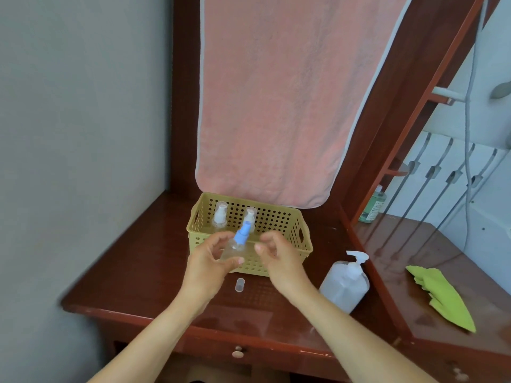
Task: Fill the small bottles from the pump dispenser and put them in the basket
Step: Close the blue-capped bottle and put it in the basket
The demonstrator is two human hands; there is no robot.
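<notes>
Clear plastic cap (239,284) lies loose on the bench (132,272). Beyond, the left hand (206,265) grips the tilted blue-topped bottle (235,247), the right hand (282,258) hovering beside it, loosely curled, empty. With two bottles (220,215) in the basket (276,217) behind, capping and placing this one likely follows.

The table (132,272) is dark red wood under a glossy, mirror-like varnish. The basket (279,217) is matt yellow plastic, pierced with holes. The small bottle (235,248) is clear smooth plastic with a blue plastic top; the pump dispenser (344,283) on the right is cloudy plastic. The far towel (276,106) is pink fluffy cloth, the right-hand rag (442,297) green cloth, the left wall (83,134) matt grey
</notes>
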